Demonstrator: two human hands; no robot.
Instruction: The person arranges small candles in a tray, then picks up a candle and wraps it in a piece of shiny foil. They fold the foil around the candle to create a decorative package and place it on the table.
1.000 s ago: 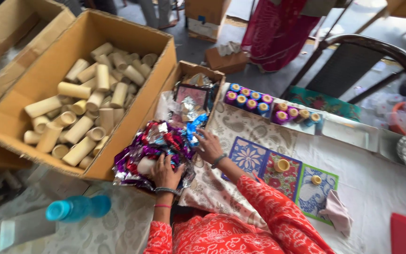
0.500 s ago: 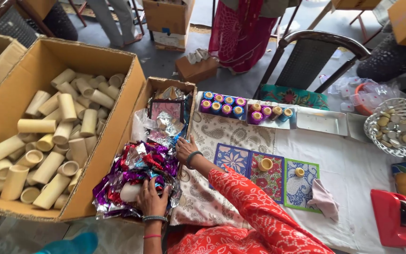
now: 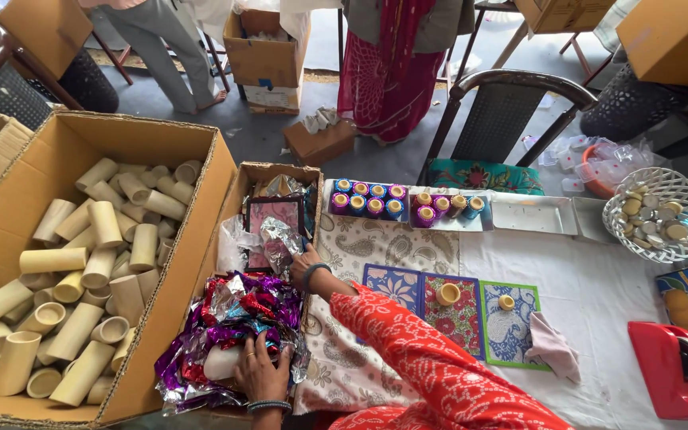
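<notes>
Fingers [image 3: 268, 360] of your left hand [image 3: 258, 374] press spread into the crinkled purple-and-red foil wrappers [image 3: 224, 318], while your right hand [image 3: 306, 267], beyond that heap, pinches a silver foil sheet [image 3: 280, 239]; lifting it free likely comes next.

The view is tilted up and to the right, so that the white wire basket [image 3: 662, 213] and the red tape dispenser [image 3: 673, 371] at the right of the surface are now taken in, while the blue bottle seen earlier at the near left is lost from sight. The right hand [image 3: 306, 267] is moved farther into the small carton, onto the silver foil [image 3: 279, 243].
</notes>
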